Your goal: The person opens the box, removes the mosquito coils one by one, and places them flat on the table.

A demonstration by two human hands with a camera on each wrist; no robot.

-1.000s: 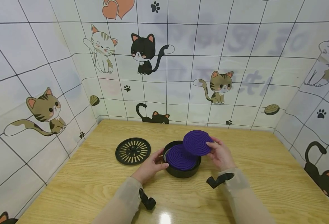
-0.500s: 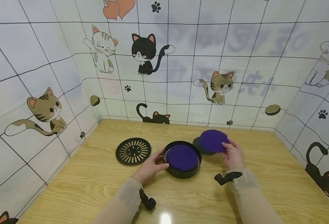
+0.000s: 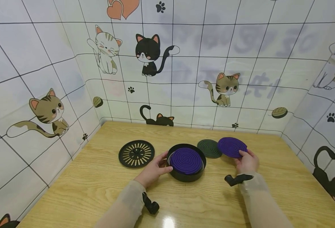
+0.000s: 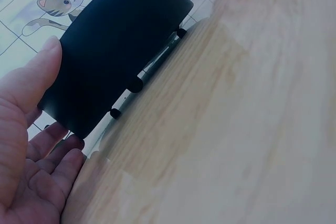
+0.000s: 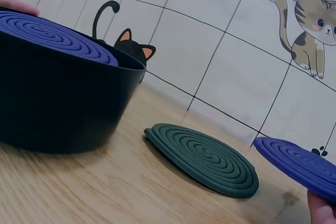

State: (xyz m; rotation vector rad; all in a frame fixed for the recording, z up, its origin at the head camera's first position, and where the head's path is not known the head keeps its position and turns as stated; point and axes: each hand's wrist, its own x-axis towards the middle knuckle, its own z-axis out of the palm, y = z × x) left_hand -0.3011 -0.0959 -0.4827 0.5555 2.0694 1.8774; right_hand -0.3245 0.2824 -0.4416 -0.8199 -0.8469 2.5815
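Note:
My right hand (image 3: 246, 162) pinches a purple mosquito coil (image 3: 231, 147) by its near right edge, thumb on top. In the right wrist view that held purple coil (image 5: 302, 163) hovers slightly tilted, with a fingertip below it. Just left of it a dark green mosquito coil (image 3: 209, 148) lies flat on the table. My left hand (image 3: 156, 169) grips the left side of a round black mosquito coil holder (image 3: 186, 177); the left wrist view has thumb and fingers spread round its wall (image 4: 105, 61). Inside the holder rests another purple coil (image 3: 186, 161), near the rim.
A round black slotted lid (image 3: 136, 154) with a central knob lies on the wooden table (image 3: 196, 205), left of the holder. Behind the table stands a wall (image 3: 184, 95) covered with cat drawings. A black camera mount (image 3: 237, 180) is strapped to the right wrist.
My right hand has carried the purple coil rightward from over the holder, past the green coil, and lower toward the table. The green coil has come into view. My left hand has stayed on the holder.

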